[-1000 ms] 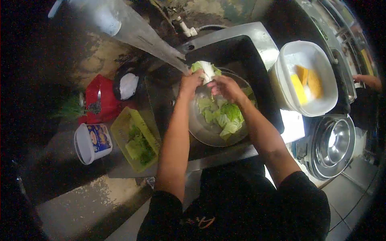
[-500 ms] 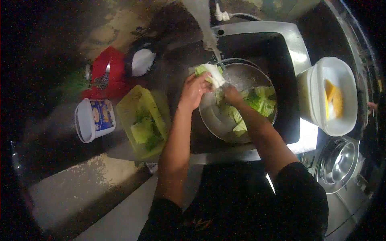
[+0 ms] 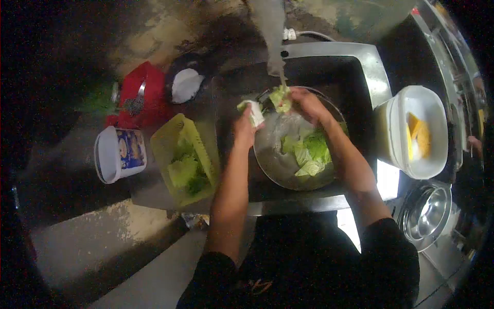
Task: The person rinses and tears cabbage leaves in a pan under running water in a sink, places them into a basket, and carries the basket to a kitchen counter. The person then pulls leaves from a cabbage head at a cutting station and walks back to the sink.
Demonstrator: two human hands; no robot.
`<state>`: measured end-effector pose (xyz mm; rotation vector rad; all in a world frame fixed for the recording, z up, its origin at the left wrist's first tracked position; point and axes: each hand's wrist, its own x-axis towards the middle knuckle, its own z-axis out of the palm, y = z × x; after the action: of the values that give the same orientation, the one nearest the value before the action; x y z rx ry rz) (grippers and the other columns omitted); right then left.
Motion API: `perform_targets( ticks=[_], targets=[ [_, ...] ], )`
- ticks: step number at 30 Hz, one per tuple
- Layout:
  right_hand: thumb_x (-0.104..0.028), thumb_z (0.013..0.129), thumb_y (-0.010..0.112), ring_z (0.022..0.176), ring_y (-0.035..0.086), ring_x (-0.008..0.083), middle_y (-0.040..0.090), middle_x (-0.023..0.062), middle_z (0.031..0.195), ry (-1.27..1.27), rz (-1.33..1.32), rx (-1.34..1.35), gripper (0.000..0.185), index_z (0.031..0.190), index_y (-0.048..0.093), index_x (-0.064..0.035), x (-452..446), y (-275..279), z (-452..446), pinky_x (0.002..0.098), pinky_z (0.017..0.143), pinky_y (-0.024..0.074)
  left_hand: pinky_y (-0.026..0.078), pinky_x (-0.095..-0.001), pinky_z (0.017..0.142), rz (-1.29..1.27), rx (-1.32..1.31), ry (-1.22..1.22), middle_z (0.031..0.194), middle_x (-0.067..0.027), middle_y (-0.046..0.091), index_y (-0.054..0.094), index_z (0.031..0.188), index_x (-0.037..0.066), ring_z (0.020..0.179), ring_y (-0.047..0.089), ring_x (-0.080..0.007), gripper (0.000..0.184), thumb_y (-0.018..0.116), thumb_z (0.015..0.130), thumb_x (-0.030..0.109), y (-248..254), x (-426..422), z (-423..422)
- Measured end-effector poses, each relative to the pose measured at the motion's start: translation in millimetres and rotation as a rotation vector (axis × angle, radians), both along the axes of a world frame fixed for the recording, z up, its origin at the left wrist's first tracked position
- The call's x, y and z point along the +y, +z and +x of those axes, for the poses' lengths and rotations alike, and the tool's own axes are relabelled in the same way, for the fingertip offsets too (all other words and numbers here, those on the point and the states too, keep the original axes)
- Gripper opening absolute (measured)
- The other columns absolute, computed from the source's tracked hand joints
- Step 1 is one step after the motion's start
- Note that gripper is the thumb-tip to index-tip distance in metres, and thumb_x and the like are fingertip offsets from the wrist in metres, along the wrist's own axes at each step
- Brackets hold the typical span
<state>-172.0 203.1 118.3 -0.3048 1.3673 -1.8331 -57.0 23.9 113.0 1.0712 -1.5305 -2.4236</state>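
My left hand [image 3: 245, 129] is closed round a white-stemmed piece of cabbage [image 3: 256, 114] above the left rim of a wide round bowl [image 3: 267, 172]. Just under the tap's stream, my right hand [image 3: 311, 104] pinches a pale green cabbage leaf [image 3: 280, 99]. The two pieces are apart. Water fills part of the bowl, which stands in the dark sink [image 3: 234, 177]. More cabbage leaves [image 3: 311, 154] lie in it, below my right forearm.
Left of the sink stand a yellow-green basket [image 3: 212, 167] with greens, a white tub [image 3: 106, 154] and a red container [image 3: 146, 87]. On the right are a white container [image 3: 438, 154] holding yellow-orange pieces and steel bowls [image 3: 429, 208]. The tap [image 3: 276, 64] hangs above.
My right hand has moved up from inside the bowl to the stream and now holds a leaf apart from the left hand's piece. My left hand has shifted slightly down. The view has tilted slightly.
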Motion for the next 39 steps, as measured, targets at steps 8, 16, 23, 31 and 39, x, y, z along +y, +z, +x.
perform_targets(
  ticks=[8,16,23,31,39],
  targets=[
    [-0.014,0.086,0.048,0.081,0.059,0.0186,0.059,0.0088,0.096,-0.075,-0.057,-0.168,0.026,0.108,0.053,-0.0009,32,37,9,0.0313,0.070,0.0512,0.051,-0.0453,0.068,0.744,0.255,-0.300,0.105,-0.0082,0.056,0.050,0.113,0.010,0.088,0.057,-0.0293,0.056,0.037,0.085,0.057,5,67,-29],
    [-0.013,0.083,0.056,0.064,0.053,0.0076,0.061,-0.0002,0.078,-0.154,0.266,0.261,0.021,0.100,0.062,-0.0041,60,29,12,0.0232,0.057,0.0426,0.052,-0.0372,0.068,0.457,0.167,-0.272,0.102,-0.0073,0.057,0.049,0.115,0.011,0.087,0.058,-0.0225,0.041,0.049,0.086,0.040,34,88,-42],
    [-0.019,0.084,0.057,0.066,0.058,0.0114,0.064,0.0054,0.081,-0.201,0.287,0.352,0.020,0.095,0.063,-0.0035,55,36,15,0.0259,0.059,0.0473,0.052,-0.0323,0.058,0.132,0.185,-0.330,0.098,-0.0078,0.058,0.049,0.111,0.007,0.084,0.058,-0.0198,0.033,0.058,0.084,0.023,25,85,-50],
    [-0.025,0.079,0.057,0.088,0.060,0.0241,0.062,0.0121,0.099,0.210,0.896,0.885,0.033,0.105,0.059,-0.0060,58,-82,27,0.0357,0.076,0.0466,0.052,-0.0356,0.058,-0.474,0.053,-0.116,0.104,-0.0168,0.054,0.054,0.108,0.002,0.087,0.058,-0.0265,0.036,0.066,0.076,0.014,85,45,-22],
    [-0.030,0.085,0.040,0.111,0.045,0.0405,0.043,0.0174,0.127,0.463,0.923,0.753,0.040,0.124,0.047,-0.0186,28,-143,85,0.0457,0.094,0.0374,0.038,-0.0416,0.093,-1.080,-0.406,-0.427,0.119,-0.0221,0.049,0.054,0.115,0.005,0.111,0.045,-0.0380,0.047,0.067,0.074,0.024,155,-134,190]
  ],
)
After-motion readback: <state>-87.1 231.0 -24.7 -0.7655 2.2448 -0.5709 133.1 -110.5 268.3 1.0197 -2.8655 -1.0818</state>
